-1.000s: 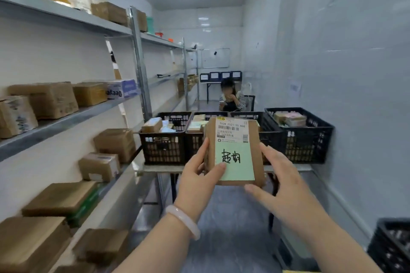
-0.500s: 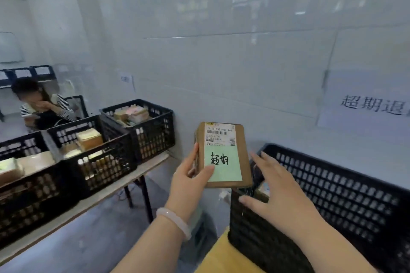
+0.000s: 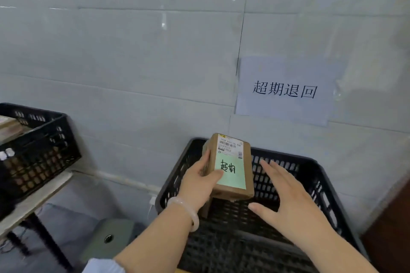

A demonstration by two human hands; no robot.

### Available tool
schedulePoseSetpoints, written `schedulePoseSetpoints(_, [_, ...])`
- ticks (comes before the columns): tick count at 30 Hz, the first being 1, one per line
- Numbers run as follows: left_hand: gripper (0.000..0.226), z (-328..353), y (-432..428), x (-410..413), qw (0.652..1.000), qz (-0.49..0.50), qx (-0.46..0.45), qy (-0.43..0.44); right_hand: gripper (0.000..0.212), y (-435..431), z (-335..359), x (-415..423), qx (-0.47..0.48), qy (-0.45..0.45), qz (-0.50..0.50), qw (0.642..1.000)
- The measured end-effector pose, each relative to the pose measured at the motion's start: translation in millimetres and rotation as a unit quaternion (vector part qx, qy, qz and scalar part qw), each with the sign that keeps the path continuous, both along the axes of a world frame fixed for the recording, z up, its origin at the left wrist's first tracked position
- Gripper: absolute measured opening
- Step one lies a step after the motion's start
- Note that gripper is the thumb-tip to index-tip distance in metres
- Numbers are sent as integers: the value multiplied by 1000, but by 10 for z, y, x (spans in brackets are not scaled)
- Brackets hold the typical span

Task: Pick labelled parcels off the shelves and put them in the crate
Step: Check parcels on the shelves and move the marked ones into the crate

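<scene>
Two bare hands were over the one black lattice crate (image 3: 319,186) nearest the camera. The left hand (image 3: 199,182), with one pale bracelet (image 3: 188,213) on its wrist, gripped a single brown cardboard parcel (image 3: 233,166), its thumb across the front and its fingers curled behind. The right hand (image 3: 288,197) hovered just right of the parcel, fingers spread wide and holding nothing. The parcel was held upright above the crate's left inner part, below the far rim.

The parcel carried two labels. One was a white shipping label with a barcode and a line of print too blurred to read surely. Below it was a green slip handwritten 超期.

Left of the crate and well apart, a second black crate (image 3: 42,153) stood on a pale bench (image 3: 37,197), with parcels inside that were too blurred to count.

Beyond the crate, on the tiled wall above it, hung one paper sign (image 3: 284,91) printed 超期退回.
</scene>
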State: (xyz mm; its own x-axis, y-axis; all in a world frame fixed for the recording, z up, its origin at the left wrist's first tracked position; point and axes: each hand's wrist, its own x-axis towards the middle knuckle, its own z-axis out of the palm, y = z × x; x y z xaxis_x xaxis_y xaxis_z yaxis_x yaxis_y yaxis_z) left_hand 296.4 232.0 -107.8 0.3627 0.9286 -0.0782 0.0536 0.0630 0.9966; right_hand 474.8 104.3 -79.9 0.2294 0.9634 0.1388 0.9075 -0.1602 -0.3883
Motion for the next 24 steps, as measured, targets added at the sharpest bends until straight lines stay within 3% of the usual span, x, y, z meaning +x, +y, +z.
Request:
schedulePoseSetpoints(6, [70,-470,554,466,993,-20,-61,103,97,523,-342,484,-56,-12,10,998])
schedulePoseSetpoints(12, [70,-904,1020,821,956,-56,-127,258,97,1077,-655,872,-116,-5,30,993])
schedulePoseSetpoints(18, [71,-1272,1318,1180,934,-85,-114,328,92,1433,-1028,1121,-159,4,55,986])
schedulePoseSetpoints(24, [72,-1475,1352,1323,915,-94,-26,390,87,1540,-1323,1199,-208,86,56,973])
